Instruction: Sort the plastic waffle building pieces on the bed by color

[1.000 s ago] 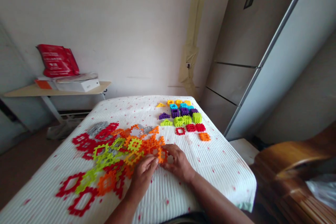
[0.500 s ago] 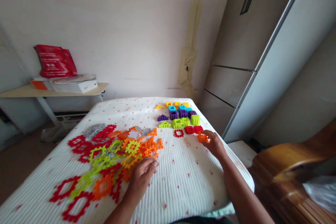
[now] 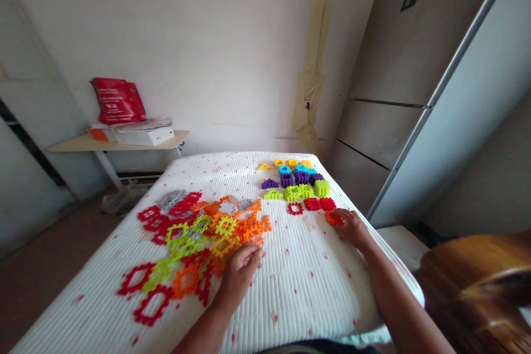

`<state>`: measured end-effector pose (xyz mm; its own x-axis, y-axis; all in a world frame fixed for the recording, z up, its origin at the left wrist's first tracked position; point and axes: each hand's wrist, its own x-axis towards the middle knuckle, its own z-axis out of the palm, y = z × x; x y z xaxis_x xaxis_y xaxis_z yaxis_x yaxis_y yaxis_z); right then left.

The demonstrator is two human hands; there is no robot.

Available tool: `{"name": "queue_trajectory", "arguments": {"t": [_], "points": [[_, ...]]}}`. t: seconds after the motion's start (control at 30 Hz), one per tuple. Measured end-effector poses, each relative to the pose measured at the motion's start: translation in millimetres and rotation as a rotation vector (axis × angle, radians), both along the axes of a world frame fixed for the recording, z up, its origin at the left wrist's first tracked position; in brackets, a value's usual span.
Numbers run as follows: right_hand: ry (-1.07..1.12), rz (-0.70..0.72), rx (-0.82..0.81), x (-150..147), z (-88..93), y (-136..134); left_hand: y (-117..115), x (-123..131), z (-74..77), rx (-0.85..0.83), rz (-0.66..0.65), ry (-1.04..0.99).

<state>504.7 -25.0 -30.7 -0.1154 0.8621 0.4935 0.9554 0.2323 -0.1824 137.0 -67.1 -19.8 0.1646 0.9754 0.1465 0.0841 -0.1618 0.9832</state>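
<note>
Orange, head view: touching toothed piece (image 3: 333,218) from the right with right hand (image 3: 352,227), just nearer than red stacks (image 3: 313,204) (pinched or released, can't tell). Holding nothing visible in slack, half-open left hand (image 3: 241,266), farther off beside mixed pile (image 3: 226,225).

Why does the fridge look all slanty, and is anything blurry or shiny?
In the head view, the fridge leans and stretches, probably from a wide lens; in that same head view, the brown wooden furniture looks smeared, with a pale shine on it; also in the head view, the floor is dim, but the toy pile shows bright colours.
</note>
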Motion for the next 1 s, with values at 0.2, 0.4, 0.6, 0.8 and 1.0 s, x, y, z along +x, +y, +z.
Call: {"name": "queue_trajectory", "arguments": {"t": [0.2, 0.4, 0.6, 0.8, 1.0], "points": [[-0.043, -0.014, 0.049, 2.3, -8.5, -0.4, -0.3, 0.9, -5.3, 0.032, -0.017, -0.012], [-0.147, -0.052, 0.117, -1.8, -8.4, -3.8, -1.1, 0.0, -9.9, 0.107, -0.042, 0.039], [-0.151, -0.018, 0.29, -11.9, 9.2, -9.8, -4.8, 1.5, -2.7, 0.157, -0.034, 0.095], [-0.091, 0.086, 0.346, -24.8, 16.6, -15.7, -18.2, -5.1, 14.1, 0.31, -0.014, 0.191], [-0.057, 0.103, 0.359, -25.0, 15.4, -16.3, -13.6, -66.8, 31.9, 0.344, 0.303, 0.304]]}}
